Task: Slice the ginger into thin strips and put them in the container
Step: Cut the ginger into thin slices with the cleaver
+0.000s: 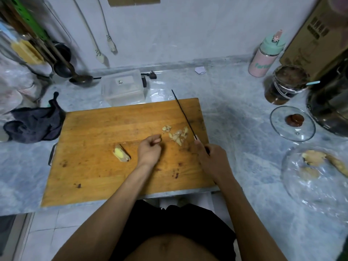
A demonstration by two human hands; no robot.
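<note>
Board: wooden cutting board (105,147) on a marbled counter (244,129).
Right hand (212,159): grips a knife (185,117), blade pointing to 11 o'clock.
Left hand (149,148): fingers curled, between the ginger chunk (121,153) and the cut ginger pieces (178,135).
Container (123,87): clear plastic, at the board's 12 o'clock.

cutting board (105,147): wood, I see a matt, stained, scuffed face
counter (235,117): I read it as marbled stone, smooth with a soft sheen
container (123,87): clear plastic, slightly cloudy
knife (183,113): thin dark blade, I can't tell the finish
cloth (35,123): dark fabric, crumpled, matt
pot lid (278,127): clear glass, glossy
bowl (293,178): clear and shiny
ginger piece (121,153): rough skin, moist yellow cut face
box (308,42): brown cardboard, matt
</note>
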